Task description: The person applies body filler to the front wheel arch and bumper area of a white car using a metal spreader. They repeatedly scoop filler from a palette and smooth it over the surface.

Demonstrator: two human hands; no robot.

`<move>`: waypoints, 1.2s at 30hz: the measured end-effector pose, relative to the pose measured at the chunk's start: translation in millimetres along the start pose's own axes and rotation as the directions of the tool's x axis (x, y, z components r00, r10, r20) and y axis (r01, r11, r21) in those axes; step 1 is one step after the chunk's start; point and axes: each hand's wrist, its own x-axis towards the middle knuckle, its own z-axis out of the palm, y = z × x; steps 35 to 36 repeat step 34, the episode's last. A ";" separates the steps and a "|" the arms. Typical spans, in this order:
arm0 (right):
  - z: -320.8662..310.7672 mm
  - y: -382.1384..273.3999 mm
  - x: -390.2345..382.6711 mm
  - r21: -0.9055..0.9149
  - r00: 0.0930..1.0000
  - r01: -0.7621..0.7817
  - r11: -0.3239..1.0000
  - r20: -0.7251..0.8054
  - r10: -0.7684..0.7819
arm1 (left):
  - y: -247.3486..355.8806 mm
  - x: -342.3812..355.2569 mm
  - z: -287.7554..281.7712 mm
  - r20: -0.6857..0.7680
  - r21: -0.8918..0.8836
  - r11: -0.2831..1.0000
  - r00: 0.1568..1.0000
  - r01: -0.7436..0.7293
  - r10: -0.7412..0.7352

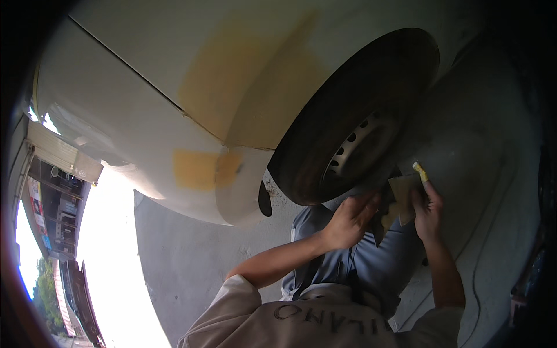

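My left hand (348,223) is closed, its fingers partly hidden in shadow around a dark, thin, pointed piece (378,232) with yellowish stuff on it. Close beside it, my right hand (428,214) grips a flat tan piece (403,196) with straight edges, its kind not clear. A small yellow tube-like thing (421,171) with a white end sticks out past the fingers of my right hand. Both hands are above my lap, just short of a car wheel (360,145). On the car's pale body (139,133) are yellow filler patches (197,169), the larger one above the wheel arch.
Grey floor (191,255) stretches under the car and around my bent legs (377,261). A dark line like a cable (477,278) runs along the floor on the right. Far left, beyond bright daylight, another vehicle (81,301) and a shelved structure (58,203) are visible.
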 end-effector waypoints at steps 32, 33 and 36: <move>-39.8 -313.7 -115.7 -0.717 0.992 0.098 0.690 0.130 -0.006 | 264.0 -43.1 -20.5 0.274 -0.295 0.931 0.953 0.213 -0.131; -35.9 -329.7 -132.5 -0.550 0.975 -0.220 0.806 -0.107 0.193 | 275.9 -51.5 -31.9 0.291 -0.200 0.972 0.955 0.120 -0.058; -33.5 -344.4 -148.3 -0.500 0.963 -0.269 0.823 -0.171 0.210 | 284.3 -59.5 -34.2 0.273 -0.230 0.972 0.962 0.041 0.024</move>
